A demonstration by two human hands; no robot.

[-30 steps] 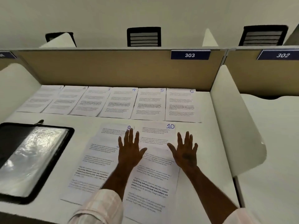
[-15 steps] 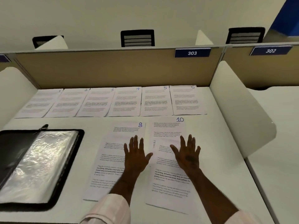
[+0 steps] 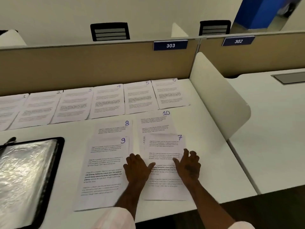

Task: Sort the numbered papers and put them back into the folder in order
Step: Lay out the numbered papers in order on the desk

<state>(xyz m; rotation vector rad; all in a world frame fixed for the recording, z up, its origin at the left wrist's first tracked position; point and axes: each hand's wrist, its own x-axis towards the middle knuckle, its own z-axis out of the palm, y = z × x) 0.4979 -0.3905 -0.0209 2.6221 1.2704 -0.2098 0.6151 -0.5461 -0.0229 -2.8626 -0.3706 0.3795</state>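
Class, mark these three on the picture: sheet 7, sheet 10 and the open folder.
sheet 7 (image 3: 165,144): head view, upper printed area.
sheet 10 (image 3: 154,124): head view, exposed top part.
open folder (image 3: 24,176): head view, shiny plastic sleeve.

A white flat surface is stretching out in front of me, and a tan fabric partition is running along its far edge. A dark blue label reading 303 is hanging at the partition's top rim, and a second blue label reading 302 is sitting on the next panel to my right. A white curved side divider is standing upright along the right edge of my surface, parting it from a neighbouring white desk, where a grey rectangular hatch is lying flush. Two black slatted chair backs are showing beyond the partition, and a bright blue panel is rising at the far right.
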